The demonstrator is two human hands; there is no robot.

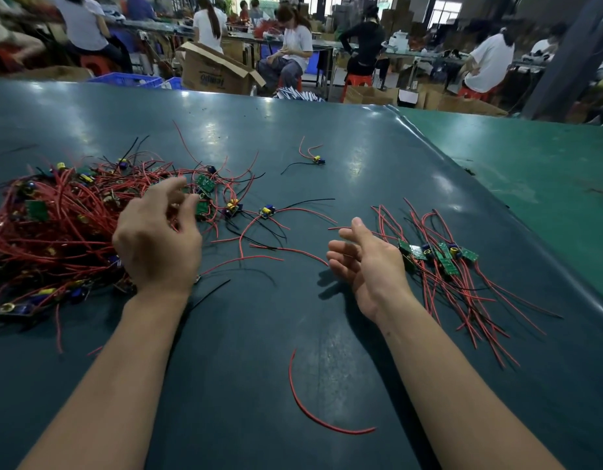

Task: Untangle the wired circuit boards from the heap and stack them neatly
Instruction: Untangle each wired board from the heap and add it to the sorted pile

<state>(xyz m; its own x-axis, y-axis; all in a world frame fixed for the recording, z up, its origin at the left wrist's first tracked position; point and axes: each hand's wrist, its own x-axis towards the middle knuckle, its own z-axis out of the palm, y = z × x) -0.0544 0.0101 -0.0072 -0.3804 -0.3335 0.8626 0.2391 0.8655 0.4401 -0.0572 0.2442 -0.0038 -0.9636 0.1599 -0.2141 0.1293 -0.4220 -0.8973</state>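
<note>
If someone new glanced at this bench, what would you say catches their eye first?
Probably the big heap of red-wired boards on the left, with the left hand hovering over its edge, fingers loosely curled. Next, the neater stack on the right beside the open right hand, and a stray red wire lying near the front.

On the dark green desk we see a tangled heap of red-wired boards at its left edge, a tidier stack toward the right edge, stray boards between, and a loose red wire near the front.
</note>
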